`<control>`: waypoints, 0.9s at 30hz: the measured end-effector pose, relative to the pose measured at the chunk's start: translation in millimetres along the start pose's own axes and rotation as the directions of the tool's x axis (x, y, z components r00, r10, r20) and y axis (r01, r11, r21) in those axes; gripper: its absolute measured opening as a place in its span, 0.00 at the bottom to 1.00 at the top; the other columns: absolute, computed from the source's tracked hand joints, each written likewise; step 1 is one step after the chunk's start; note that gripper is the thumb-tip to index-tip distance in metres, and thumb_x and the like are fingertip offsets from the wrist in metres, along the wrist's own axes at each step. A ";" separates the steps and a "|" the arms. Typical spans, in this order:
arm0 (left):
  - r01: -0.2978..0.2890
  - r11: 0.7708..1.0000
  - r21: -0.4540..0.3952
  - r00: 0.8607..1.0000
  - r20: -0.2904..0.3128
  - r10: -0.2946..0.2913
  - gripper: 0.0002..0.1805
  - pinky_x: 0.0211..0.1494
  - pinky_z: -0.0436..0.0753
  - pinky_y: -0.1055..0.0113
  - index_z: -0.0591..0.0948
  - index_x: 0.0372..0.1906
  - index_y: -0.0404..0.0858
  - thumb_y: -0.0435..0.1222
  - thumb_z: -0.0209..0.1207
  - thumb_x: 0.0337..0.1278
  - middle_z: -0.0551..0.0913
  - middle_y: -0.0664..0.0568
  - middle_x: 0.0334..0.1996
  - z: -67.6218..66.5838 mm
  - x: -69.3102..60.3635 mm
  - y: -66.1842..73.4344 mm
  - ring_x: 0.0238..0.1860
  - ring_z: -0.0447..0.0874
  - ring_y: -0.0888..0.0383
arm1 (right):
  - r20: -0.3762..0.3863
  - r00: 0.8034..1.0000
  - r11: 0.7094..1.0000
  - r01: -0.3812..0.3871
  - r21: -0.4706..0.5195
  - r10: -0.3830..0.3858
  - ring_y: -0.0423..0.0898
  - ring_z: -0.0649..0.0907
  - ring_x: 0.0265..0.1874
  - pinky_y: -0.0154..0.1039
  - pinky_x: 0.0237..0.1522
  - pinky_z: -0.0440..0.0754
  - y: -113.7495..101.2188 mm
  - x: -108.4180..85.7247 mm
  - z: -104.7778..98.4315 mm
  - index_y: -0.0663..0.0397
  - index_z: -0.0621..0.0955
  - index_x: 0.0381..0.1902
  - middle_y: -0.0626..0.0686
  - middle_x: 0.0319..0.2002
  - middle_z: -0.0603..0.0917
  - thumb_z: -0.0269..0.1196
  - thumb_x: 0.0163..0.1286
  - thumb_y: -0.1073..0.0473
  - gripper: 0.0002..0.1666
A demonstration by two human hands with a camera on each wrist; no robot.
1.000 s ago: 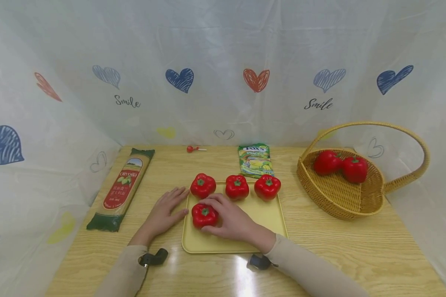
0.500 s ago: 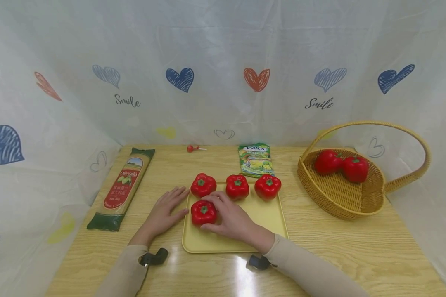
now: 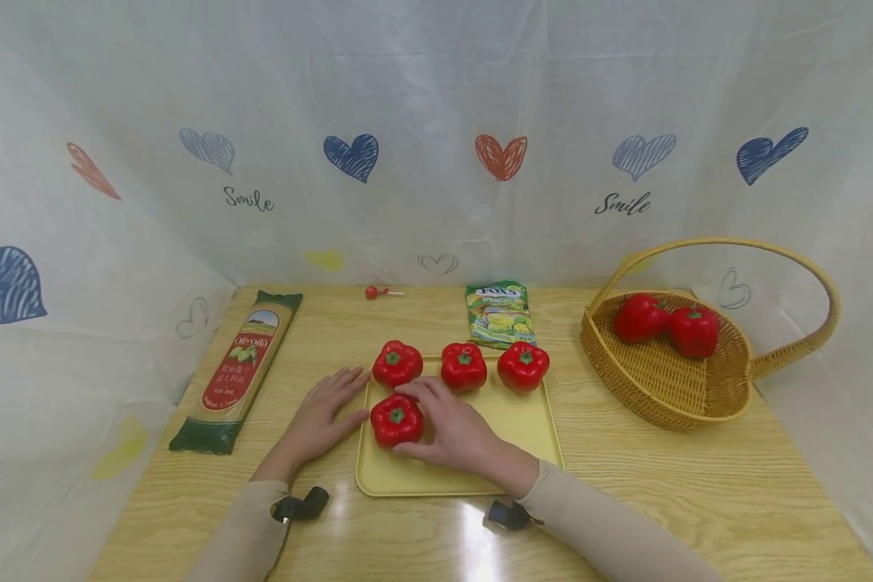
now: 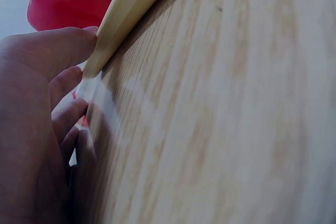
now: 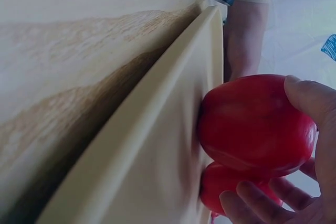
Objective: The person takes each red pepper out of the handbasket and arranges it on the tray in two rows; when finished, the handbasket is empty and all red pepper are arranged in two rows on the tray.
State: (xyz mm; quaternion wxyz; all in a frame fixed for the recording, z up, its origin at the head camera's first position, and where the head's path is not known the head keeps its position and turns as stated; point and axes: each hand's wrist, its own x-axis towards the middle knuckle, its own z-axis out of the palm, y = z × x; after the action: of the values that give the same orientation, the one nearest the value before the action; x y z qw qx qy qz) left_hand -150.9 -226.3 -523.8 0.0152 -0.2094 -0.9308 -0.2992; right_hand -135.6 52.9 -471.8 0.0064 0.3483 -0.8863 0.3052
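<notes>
Pepper (image 3: 397, 420), glossy red with a green stem, is sitting in the head view near the left edge of the pale yellow tray (image 3: 509, 428), just in front of the leftmost of three other red peppers (image 3: 464, 366) that are lining the far rim. My right hand (image 3: 451, 432) is curving round it from the right, thumb on the near side and index finger on the far side, so I am holding it loosely. My left hand (image 3: 327, 412) is lying beside the tray on the wooden table (image 3: 626, 485), fingers almost straight, gripping nothing. Over in the left wrist view, that thumb is touching the tray's rim while the other fingers are bending slightly beyond its corner; red is showing past the rim, but I cannot tell which peppers I am seeing. In the right wrist view, my thumb tip is resting on the pepper's smooth side and my other fingers are spreading behind and beside it; how many are touching, I cannot tell. I am judging it light and stiff, not easily bruised, its shiny skin perhaps slippery, so I am favouring opposite sides at the widest part, below the stem.
</notes>
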 end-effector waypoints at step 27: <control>-0.013 1.000 -0.005 1.000 -0.006 0.013 0.35 0.81 0.48 0.43 0.68 0.77 0.45 0.50 0.60 0.69 0.65 0.46 0.77 0.2 -0.6 0.0 0.78 0.55 0.42 | -0.017 0.999 0.998 -0.028 0.062 0.029 0.46 0.82 0.54 0.40 0.50 0.86 7.6 -12.3 -10.9 0.44 0.68 0.74 0.48 0.64 0.74 0.73 0.63 0.40 0.46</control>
State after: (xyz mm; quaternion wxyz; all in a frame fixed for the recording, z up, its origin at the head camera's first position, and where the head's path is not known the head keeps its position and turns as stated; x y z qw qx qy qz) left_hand -150.3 -226.4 -524.1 0.0193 -0.2145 -0.9286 -0.3022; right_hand -133.2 70.8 -469.8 -0.0007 0.3329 -0.8813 0.3355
